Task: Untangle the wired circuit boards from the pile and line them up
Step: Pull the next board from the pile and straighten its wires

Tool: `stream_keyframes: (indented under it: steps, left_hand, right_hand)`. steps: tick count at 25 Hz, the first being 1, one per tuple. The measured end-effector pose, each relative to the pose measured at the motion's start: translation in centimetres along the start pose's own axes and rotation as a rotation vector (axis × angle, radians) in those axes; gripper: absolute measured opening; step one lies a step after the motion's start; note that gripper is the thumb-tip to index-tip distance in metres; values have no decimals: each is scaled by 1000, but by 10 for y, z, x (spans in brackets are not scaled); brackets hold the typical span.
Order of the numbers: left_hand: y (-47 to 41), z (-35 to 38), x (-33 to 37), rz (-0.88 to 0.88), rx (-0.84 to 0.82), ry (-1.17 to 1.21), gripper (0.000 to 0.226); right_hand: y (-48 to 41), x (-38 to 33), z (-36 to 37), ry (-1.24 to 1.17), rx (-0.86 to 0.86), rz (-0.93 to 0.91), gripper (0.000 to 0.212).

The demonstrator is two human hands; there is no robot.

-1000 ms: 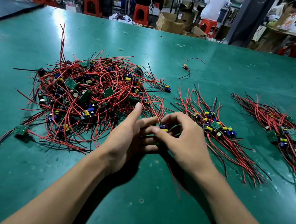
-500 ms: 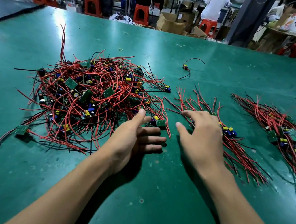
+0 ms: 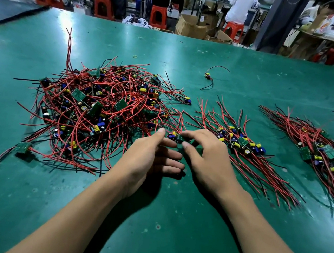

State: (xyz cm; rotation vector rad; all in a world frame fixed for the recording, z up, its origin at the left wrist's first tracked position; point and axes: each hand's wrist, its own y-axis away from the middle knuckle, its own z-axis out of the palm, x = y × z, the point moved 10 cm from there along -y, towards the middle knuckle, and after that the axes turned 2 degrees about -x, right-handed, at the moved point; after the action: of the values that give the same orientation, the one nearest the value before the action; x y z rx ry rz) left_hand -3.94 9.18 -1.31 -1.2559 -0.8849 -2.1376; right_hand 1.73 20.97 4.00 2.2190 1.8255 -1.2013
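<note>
Green worktable, board pile at L, orange stools + boxes bkgd

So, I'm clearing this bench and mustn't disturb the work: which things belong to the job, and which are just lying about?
Job: tangled pile; small board pinched by the right hand, left hand open beside it; middle row; right row; stray wired board farther back.
Lying about: yellow rubber band; cardboard boxes and red stools beyond the table.

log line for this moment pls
phase: untangling | left hand: open beside pile | right hand: pinching circuit board at pile edge | lined-up row: right of it
</note>
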Motion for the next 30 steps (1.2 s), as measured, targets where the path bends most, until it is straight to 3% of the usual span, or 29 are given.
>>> stream_keyframes:
  steps: [4,7,14,17,20,24,27,30]
  left_hand:
    - [4,4,0,22,-48,-20,36]
    - [8,7,1,34,-82,-36,19]
    - [8,7,9,129,-98,-14,21]
    - [11,14,13,192,-152,-48,36]
    - [14,18,17,255,-184,-58,51]
    - [17,24,17,301,-246,-117,51]
    - [18,29,13,290,-319,-190,47]
    - [15,27,13,280,-295,-195,48]
  right_hand:
    - [-2,24,-10,-793,136,313,14]
    - [3,32,-1,-1308,117,564,6]
    - [17,3,29,-1611,-322,730,18]
    - [21,-7,31,-1737,-470,766,18]
    - [27,-11,37,-1821,-561,833,32]
    - [32,-14,40,-1795,-667,858,36]
    - [33,-14,35,-1801,-693,852,25]
    - [34,-27,29,-2014,-734,801,18]
